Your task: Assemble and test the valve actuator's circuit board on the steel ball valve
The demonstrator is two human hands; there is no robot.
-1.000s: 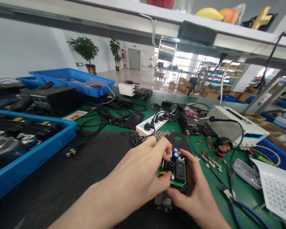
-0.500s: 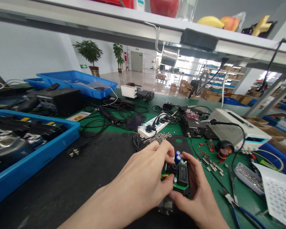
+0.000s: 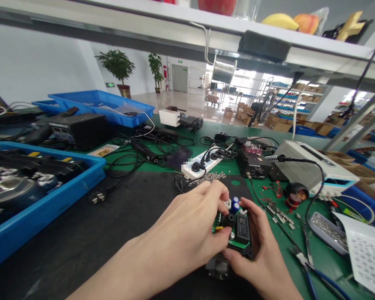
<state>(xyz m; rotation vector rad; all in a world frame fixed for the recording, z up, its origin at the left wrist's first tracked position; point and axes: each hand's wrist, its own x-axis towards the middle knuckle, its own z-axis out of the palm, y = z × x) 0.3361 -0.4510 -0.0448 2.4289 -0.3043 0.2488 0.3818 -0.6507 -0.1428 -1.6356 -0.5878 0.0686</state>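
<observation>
Near centre: green circuit board (image 3: 237,245), flat with a cut corner, seated in a dark housing (image 3: 247,252) above the black mat (image 3: 128,221). Left hand (image 3: 196,221) bent over the board, thumb and forefinger pinching a squat black ring-shaped part (image 3: 230,219), round-holed and matte. Right hand (image 3: 262,246) cupped around the housing's right side, thumb at the near edge, fingers along the far right; grasp firm-looking.

On the board: smooth black oblong block (image 3: 243,228) right of the ring; blue cylindrical capacitors (image 3: 235,206) with pale round tops at the far side. Just nearer, low and partly shadowed, a shiny metal piece (image 3: 217,268); its link to the housing cannot be made out.

Far of the hands, small glinting metal rings (image 3: 214,178) scattered loose beside a white plastic power strip (image 3: 195,170). Right, on smooth green tabletop (image 3: 287,246): blue-handled pliers (image 3: 301,259), an oblong dish (image 3: 314,233) heaped with small metal bits, a white sheet (image 3: 367,256) patterned with round dimples or holes. Left: glossy blue plastic tray (image 3: 95,168), straight-walled, holding dark curved casings (image 3: 12,191).
</observation>
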